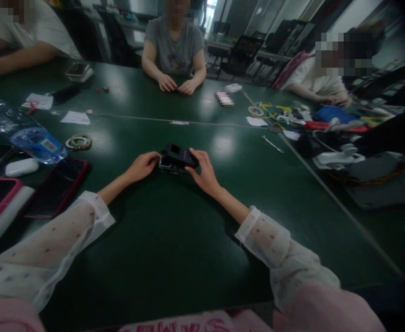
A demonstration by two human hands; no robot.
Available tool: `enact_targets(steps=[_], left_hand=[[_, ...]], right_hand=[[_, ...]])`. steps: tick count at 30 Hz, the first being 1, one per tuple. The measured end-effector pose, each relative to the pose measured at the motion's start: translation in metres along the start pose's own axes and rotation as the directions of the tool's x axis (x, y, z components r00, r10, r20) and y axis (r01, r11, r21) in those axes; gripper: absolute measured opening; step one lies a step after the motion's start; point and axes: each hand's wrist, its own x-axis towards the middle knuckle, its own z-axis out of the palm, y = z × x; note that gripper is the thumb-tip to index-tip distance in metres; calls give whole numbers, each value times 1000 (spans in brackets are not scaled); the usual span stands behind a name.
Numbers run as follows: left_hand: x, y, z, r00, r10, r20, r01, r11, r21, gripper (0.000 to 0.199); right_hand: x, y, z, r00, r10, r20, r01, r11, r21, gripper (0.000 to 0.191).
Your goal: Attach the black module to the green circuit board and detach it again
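Note:
A black plastic casing (180, 154) with a small dark screen and keys is tilted over a circuit board (168, 169) on the green table. My right hand (203, 171) grips the casing's right end between thumb and fingers. At the left end, my left hand (143, 167) has its fingers pinched together against the edge of the board and casing. The two parts are apart at the left and front, where the board shows beneath. Contact between them at the right is hidden.
Phones (57, 188), a white case (21, 167), a plastic bottle (38, 140) and bracelets (79, 142) lie left on the table (147, 258). A wrench (272, 144), cables (258, 110) and grey equipment (378, 180) are right. Three people sit across and beside the far table.

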Motion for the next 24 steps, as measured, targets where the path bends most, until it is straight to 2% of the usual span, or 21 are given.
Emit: enact_targets(steps=[5, 7, 14, 20, 24], left_hand=[[-1, 3, -2, 1000, 2, 4, -2, 1000, 6, 24], [0, 4, -2, 1000, 0, 7, 0, 1000, 9, 23], [0, 7, -3, 999, -25, 22, 25, 1000, -1, 24], [-1, 9, -4, 999, -28, 20, 28, 1000, -13, 23], [-2, 10, -4, 999, -40, 18, 41, 999, -33, 23]], right_hand=[[5, 12, -11, 965, 75, -253, -96, 993, -69, 60], [7, 24, -17, 951, 103, -291, -133, 987, -85, 58], [6, 65, -19, 913, 235, -333, -291, 948, -128, 51], [1, 71, -14, 940, 277, -200, -316, 928, -196, 48], [2, 71, -14, 934, 283, -217, -328, 921, -210, 52]])
